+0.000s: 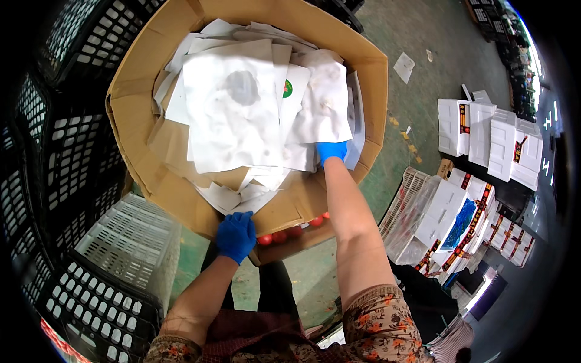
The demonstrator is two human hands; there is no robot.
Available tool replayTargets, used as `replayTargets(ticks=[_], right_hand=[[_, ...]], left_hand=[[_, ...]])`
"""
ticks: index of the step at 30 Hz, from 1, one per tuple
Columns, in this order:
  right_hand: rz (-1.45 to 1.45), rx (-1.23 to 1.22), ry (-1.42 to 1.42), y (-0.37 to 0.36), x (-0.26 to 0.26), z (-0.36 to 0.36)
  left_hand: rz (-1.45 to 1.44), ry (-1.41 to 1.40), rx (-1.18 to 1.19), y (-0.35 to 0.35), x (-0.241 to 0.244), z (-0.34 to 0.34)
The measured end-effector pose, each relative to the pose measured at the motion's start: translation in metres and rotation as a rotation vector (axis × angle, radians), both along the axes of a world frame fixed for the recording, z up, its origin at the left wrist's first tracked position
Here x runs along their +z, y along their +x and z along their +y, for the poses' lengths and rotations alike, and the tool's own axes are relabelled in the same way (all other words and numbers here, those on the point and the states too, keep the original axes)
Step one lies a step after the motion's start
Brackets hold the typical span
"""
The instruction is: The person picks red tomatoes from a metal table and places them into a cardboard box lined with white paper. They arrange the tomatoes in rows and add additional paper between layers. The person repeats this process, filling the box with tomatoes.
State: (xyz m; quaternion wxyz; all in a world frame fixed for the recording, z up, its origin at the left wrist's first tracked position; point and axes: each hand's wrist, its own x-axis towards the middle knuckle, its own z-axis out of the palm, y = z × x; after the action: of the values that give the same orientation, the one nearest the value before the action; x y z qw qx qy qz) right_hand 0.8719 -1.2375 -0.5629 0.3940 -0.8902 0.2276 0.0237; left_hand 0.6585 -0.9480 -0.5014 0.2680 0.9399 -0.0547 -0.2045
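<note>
A large cardboard box (247,27) stands open before me, holding a loose pile of white paper sheets (227,136). My left hand (236,236), in a blue glove, grips the box's near rim with the fingers folded over it. Inside, at the right, my right hand (332,151), also gloved in blue, reaches under a crumpled white sheet (324,100). That sheet hides its fingers, so their grip does not show. One sheet bears a round green printed mark (287,88). Below the near rim, several red round fruits (280,236) lie in a lower cardboard container (297,249).
Black plastic crates (72,149) are stacked at the left, with a white crate (129,240) beside them. White foam boxes (481,136) and a pale crate (404,199) stand at the right. A person (429,299) is at the lower right. A paper scrap (404,67) lies on the floor.
</note>
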Motion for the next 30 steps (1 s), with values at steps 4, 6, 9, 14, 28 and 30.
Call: replayTargets(ticks=[4,6,9,14,28,30], right_hand=[[-0.046,0.055,-0.17,-0.006,-0.045,-0.008],[-0.081,0.076,-0.046,-0.002,-0.034,-0.007],[-0.107,0.039,0.056,-0.003,-0.03,-0.015],[-0.146,-0.039,0.227,-0.011,-0.031,-0.02],[0.004,-0.193,0.323,-0.064,0.018,-0.01],[-0.055,-0.135,0.26,-0.069,0.04,-0.003]], left_hand=[[-0.017,-0.031,0.015,0.0,0.002,-0.001],[-0.019,-0.036,0.03,0.0,0.004,0.001],[-0.023,-0.056,0.043,0.002,0.006,0.0],[0.015,-0.044,0.057,-0.003,0.004,0.002],[-0.021,0.019,0.03,-0.002,0.0,-0.002],[-0.004,0.022,0.014,0.001,0.0,0.0]])
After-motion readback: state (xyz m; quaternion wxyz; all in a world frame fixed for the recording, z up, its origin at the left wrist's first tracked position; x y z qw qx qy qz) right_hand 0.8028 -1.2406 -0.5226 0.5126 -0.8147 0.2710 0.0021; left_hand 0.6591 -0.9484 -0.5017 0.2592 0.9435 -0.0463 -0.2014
